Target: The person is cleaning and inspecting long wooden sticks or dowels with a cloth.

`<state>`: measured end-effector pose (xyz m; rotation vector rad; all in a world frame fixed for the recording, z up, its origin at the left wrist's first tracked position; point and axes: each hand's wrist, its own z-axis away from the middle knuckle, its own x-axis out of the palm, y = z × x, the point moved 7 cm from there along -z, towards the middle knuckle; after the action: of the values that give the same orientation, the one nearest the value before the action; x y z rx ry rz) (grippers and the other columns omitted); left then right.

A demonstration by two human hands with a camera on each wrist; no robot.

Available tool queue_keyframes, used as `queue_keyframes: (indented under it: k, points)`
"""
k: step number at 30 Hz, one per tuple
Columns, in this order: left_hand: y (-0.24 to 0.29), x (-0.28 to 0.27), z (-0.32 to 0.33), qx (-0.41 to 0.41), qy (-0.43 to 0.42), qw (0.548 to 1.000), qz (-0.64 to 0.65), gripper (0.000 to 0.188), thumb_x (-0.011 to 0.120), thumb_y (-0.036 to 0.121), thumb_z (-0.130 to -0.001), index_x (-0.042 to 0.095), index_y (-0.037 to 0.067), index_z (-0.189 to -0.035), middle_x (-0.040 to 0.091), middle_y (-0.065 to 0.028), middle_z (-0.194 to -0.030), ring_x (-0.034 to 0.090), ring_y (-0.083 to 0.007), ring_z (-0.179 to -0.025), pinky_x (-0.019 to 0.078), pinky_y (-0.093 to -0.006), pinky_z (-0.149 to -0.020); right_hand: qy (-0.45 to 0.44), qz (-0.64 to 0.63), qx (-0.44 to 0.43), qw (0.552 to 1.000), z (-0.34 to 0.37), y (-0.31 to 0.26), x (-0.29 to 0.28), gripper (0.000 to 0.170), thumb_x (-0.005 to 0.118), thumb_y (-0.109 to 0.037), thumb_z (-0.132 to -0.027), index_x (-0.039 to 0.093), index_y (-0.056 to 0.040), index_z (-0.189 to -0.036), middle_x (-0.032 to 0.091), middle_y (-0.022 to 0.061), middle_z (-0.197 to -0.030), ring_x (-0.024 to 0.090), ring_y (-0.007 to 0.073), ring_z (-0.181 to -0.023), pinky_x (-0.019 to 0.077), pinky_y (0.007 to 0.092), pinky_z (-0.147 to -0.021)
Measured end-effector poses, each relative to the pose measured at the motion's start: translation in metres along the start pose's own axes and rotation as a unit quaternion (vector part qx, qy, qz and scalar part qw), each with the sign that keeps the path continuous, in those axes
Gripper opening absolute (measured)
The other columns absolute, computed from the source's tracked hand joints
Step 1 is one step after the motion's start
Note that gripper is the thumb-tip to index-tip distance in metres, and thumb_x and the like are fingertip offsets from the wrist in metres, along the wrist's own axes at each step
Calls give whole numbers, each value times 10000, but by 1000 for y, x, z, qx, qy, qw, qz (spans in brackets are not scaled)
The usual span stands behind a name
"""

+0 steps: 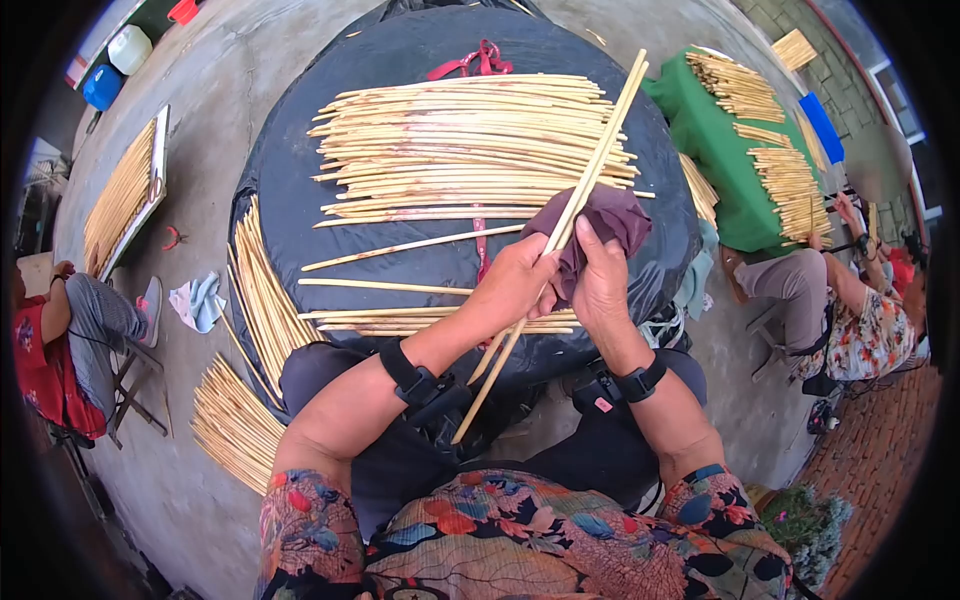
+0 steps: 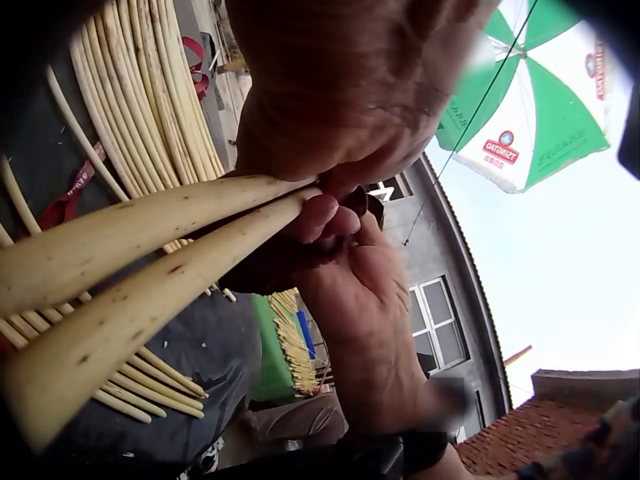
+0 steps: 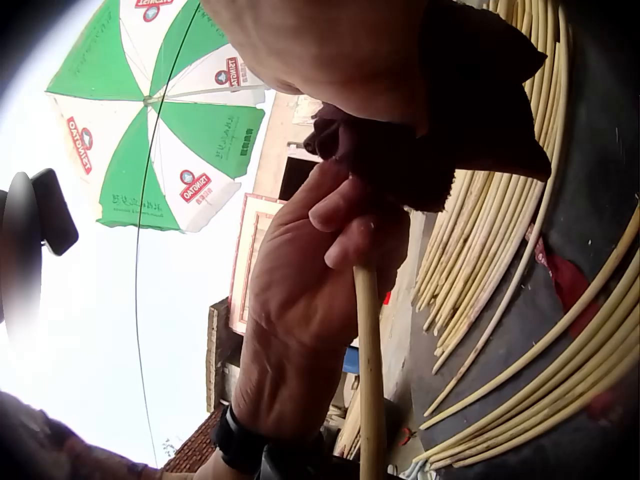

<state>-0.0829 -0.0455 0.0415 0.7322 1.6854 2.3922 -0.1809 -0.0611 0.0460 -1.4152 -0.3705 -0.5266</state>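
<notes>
Two pale sticks [image 1: 607, 140] slant across the front of the round table in the head view, their lower ends over the lap. The left hand [image 1: 517, 283] grips them near their middle, fingers curled round. Just beside it the right hand [image 1: 601, 280] holds a dark purple cloth [image 1: 622, 215] against the sticks, thumb on top. In the left wrist view the sticks [image 2: 150, 290] run from the left hand [image 2: 340, 90] toward the lens. The right wrist view shows the cloth [image 3: 490, 110] under the right hand [image 3: 330, 50], with the left hand [image 3: 300, 290] round a stick [image 3: 369, 370].
Many sticks [image 1: 420, 150] lie in rows on the black-covered table [image 1: 400, 55], with a red ribbon [image 1: 485, 60] behind. More bundles [image 1: 232, 425] stand at the left. A green-covered table [image 1: 690, 130] and a seated person [image 1: 850, 310] are at the right; another person [image 1: 75, 330] sits left.
</notes>
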Motion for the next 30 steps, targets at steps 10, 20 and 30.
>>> queue_keyframes:
  k: [10,20,30]
  points:
    - [-7,31,9,-38,-43,996,-61,164,380,200,-915,453,63,-861,437,8,-621,359,-42,-486,312,-194,-417,183,-23,-52,982,-34,-33,-38,102,554,-110,-828,520,-16,-806,576,80,-706,569,156,-520,491,301,-395]
    - [-27,31,54,-109,-152,979,-78,173,379,202,-924,466,55,-893,390,34,-601,307,-23,-478,261,-173,-402,242,-157,-133,948,-65,-110,-138,160,542,-151,-841,502,1,-812,559,93,-666,532,192,-456,439,277,-351]
    - [-23,-17,61,-136,-94,986,23,197,416,167,-915,520,17,-989,509,-27,-649,360,-46,-441,291,-173,-392,188,-110,-202,955,-45,-151,-177,196,523,-257,-861,535,-61,-853,585,60,-739,563,181,-591,463,288,-472]
